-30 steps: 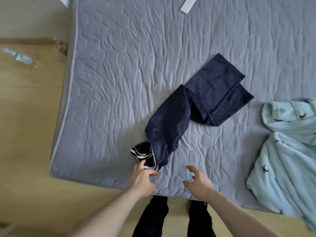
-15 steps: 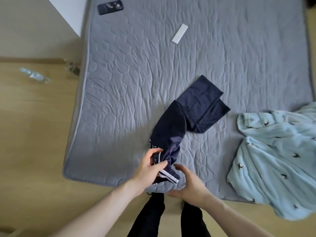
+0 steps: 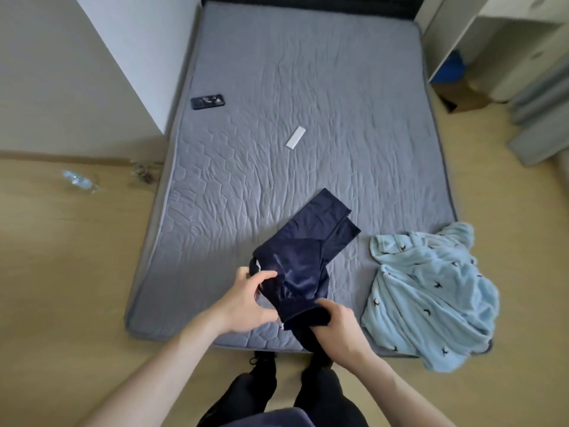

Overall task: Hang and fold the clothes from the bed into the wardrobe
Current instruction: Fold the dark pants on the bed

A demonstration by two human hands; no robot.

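Head view | we read no writing anywhere | both hands — left hand (image 3: 246, 298), right hand (image 3: 334, 323) — grip the navy trousers (image 3: 303, 257) at the bed (image 3: 277, 87) foot edge | blue robe (image 3: 431, 291) just beside, overhanging

- The floor (image 3: 61, 272) was light wood.
- A white wall (image 3: 129, 57) stood left of the bed (image 3: 308, 87), which had a grey quilted cover.
- A white cupboard (image 3: 508, 41) stood at the far right.
- A cardboard box (image 3: 465, 97) sat by it.
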